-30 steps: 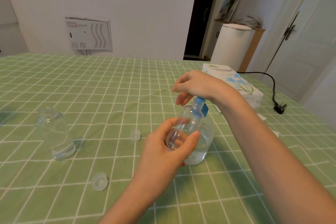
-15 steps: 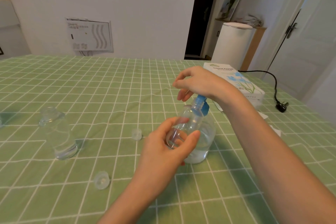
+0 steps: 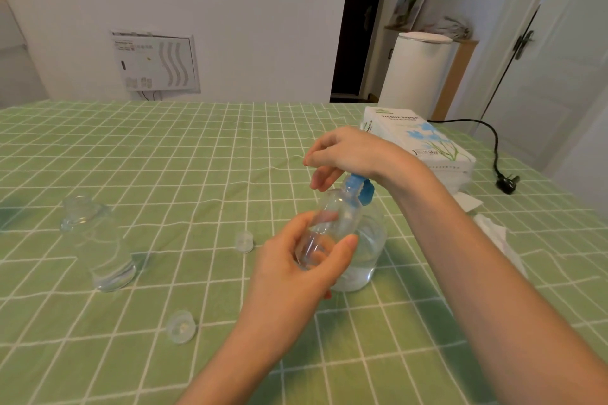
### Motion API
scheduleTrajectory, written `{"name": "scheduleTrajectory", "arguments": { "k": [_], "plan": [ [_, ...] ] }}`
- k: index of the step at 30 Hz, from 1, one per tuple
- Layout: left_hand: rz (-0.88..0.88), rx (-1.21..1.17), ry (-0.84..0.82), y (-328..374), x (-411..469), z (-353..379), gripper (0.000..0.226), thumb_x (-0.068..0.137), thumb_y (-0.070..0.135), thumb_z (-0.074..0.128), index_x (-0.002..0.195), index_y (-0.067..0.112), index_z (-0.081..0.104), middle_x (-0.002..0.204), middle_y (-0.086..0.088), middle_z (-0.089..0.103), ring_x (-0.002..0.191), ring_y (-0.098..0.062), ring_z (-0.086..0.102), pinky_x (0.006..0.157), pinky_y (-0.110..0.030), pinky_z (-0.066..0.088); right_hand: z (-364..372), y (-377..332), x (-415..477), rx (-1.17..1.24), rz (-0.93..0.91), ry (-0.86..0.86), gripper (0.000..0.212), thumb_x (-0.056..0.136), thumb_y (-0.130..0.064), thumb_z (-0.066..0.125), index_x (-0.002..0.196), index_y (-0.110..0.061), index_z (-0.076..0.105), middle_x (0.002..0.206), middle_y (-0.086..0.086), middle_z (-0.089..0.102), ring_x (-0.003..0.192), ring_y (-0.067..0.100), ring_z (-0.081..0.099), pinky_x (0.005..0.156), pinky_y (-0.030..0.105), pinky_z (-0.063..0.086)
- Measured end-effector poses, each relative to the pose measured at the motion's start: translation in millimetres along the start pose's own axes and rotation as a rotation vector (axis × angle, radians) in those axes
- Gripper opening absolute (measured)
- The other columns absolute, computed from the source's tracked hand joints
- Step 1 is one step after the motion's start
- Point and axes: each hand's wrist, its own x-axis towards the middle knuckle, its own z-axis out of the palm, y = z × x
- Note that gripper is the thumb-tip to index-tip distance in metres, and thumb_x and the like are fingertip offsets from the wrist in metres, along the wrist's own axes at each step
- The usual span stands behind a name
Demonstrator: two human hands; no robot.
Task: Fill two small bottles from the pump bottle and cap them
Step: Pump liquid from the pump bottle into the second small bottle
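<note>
A cap [image 3: 180, 326] lies nearest on the cloth [image 3: 164, 158]. The left hand [image 3: 302, 270] grips a tilted small bottle [image 3: 332, 220], with its mouth at the blue pump [image 3: 360, 189]. The pump bottle [image 3: 368, 250] stands just behind. The right hand [image 3: 348, 154] rests on the pump, its fingers loosely bent and holding nothing. A second bottle [image 3: 98, 246] stands uncapped at the left, and a tissue box [image 3: 424, 145] lies farther back.

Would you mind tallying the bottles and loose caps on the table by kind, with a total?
Small clear bottles: 2
Pump bottle: 1
Loose clear caps: 2
Total: 5
</note>
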Motion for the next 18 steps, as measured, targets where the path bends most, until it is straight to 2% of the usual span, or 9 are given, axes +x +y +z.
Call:
{"name": "scheduleTrajectory", "arguments": {
  "k": [4, 7, 10, 15, 18],
  "plan": [
    [-0.008, 0.000, 0.007, -0.4, -0.6, -0.2, 0.033, 0.065, 0.042, 0.070, 0.097, 0.033, 0.065, 0.062, 0.008, 0.062, 0.052, -0.004, 0.055, 0.046, -0.016, 0.047, 1.7, 1.8, -0.4, 0.004, 0.002, 0.008, 0.017, 0.091, -0.017, 0.054, 0.102, -0.008, 0.064, 0.073, 0.002, 0.072, 0.097, 0.043, 0.064, 0.100, 0.051, 0.046],
    [-0.009, 0.003, 0.002, -1.5, -0.2, -1.2, 0.027, 0.071, 0.034, 0.071, 0.097, 0.032, 0.065, 0.062, 0.006, 0.061, 0.052, -0.005, 0.055, 0.047, -0.016, 0.048, 2.0, 1.9, -1.3, 0.016, -0.005, 0.042, 0.018, 0.093, -0.021, 0.053, 0.102, -0.010, 0.064, 0.075, 0.001, 0.072, 0.106, 0.038, 0.063, 0.099, 0.046, 0.047],
    [0.004, 0.006, -0.007, -1.7, 0.8, -1.7, 0.024, 0.074, 0.029, 0.070, 0.097, 0.032, 0.065, 0.062, 0.006, 0.061, 0.053, -0.006, 0.055, 0.048, -0.017, 0.049, -0.1, -0.3, -2.2, 0.013, -0.007, 0.057, 0.019, 0.092, -0.021, 0.053, 0.104, -0.010, 0.063, 0.078, 0.003, 0.073, 0.106, 0.037, 0.063, 0.098, 0.046, 0.048],
    [0.034, 0.020, 0.008, 0.4, 1.8, 0.0, 0.039, 0.061, 0.049, 0.066, 0.098, 0.035, 0.065, 0.063, 0.008, 0.062, 0.056, -0.005, 0.056, 0.052, -0.017, 0.050, -7.6, -3.1, 1.1, 0.001, -0.015, 0.071, 0.023, 0.092, -0.024, 0.053, 0.109, -0.010, 0.062, 0.082, 0.005, 0.074, 0.092, 0.025, 0.068, 0.094, 0.043, 0.050],
    [0.036, 0.024, 0.007, 0.7, 2.0, 0.5, 0.042, 0.060, 0.050, 0.065, 0.100, 0.035, 0.064, 0.063, 0.009, 0.062, 0.056, -0.005, 0.057, 0.052, -0.017, 0.050, -6.8, -1.6, 2.9, 0.023, -0.019, 0.066, 0.022, 0.092, -0.022, 0.053, 0.106, -0.009, 0.062, 0.078, 0.004, 0.074, 0.082, 0.023, 0.064, 0.093, 0.044, 0.050]
  ]
}}
